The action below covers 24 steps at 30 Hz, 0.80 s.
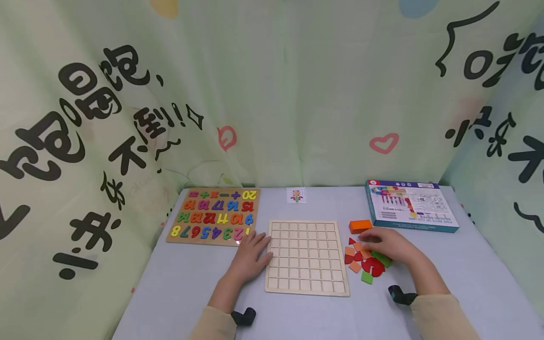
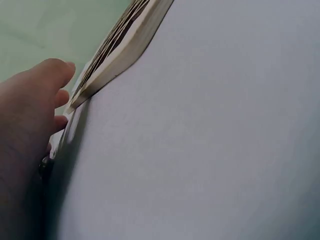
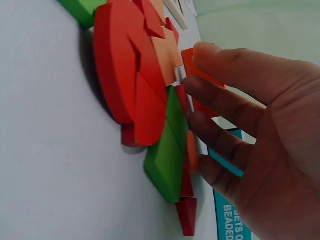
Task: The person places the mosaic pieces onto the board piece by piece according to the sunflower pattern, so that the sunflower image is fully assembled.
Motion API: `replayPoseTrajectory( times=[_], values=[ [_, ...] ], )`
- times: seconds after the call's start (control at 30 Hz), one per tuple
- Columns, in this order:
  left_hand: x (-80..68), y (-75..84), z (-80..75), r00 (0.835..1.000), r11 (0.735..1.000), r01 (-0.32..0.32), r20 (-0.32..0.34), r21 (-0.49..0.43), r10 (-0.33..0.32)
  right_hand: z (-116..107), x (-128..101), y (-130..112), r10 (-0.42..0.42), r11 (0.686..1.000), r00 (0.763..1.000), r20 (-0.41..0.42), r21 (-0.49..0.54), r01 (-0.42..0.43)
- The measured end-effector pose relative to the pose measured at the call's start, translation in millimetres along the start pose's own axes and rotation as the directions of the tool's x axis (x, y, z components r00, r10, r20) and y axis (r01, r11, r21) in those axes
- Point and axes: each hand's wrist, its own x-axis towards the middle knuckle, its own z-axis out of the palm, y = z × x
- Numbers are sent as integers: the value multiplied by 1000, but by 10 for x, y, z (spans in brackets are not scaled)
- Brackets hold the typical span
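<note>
A pale wooden grid board (image 1: pixel 306 257) lies flat in the middle of the grey table. My left hand (image 1: pixel 250 257) rests flat on the table against the board's left edge, fingers straight; in the left wrist view the hand (image 2: pixel 25 115) lies beside the board's rim (image 2: pixel 125 45). My right hand (image 1: pixel 388 245) lies over a pile of coloured wooden pieces (image 1: pixel 367 267) right of the board. Up close, its fingers (image 3: pixel 220 100) stretch onto the pile, touching a green piece (image 3: pixel 167 155) beside a red half-disc (image 3: pixel 120 65). I see nothing gripped.
A number puzzle board (image 1: pixel 214 215) lies at the back left, a small pattern card (image 1: pixel 296 195) at the back centre, a blue-edged box (image 1: pixel 410 210) at the back right. An orange block (image 1: pixel 360 225) sits before the box. Printed curtains close in three sides.
</note>
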Motion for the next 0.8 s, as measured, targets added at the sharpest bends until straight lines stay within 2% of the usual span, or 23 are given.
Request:
replayPoseTrajectory(
  times=[0.27,0.57,0.8],
  values=[
    [-17,-2,70,998,993,-19,-53,116,26,59,100,43,-20,1000,1000,-6,-15,20],
    [-41,15,63,998,989,-9,-67,149,20,67,127,44,-13,1000,1000,9,-8,13],
    [-44,16,65,997,988,-15,-74,151,26,65,131,89,48,999,999,-20,-6,-48]
  ],
)
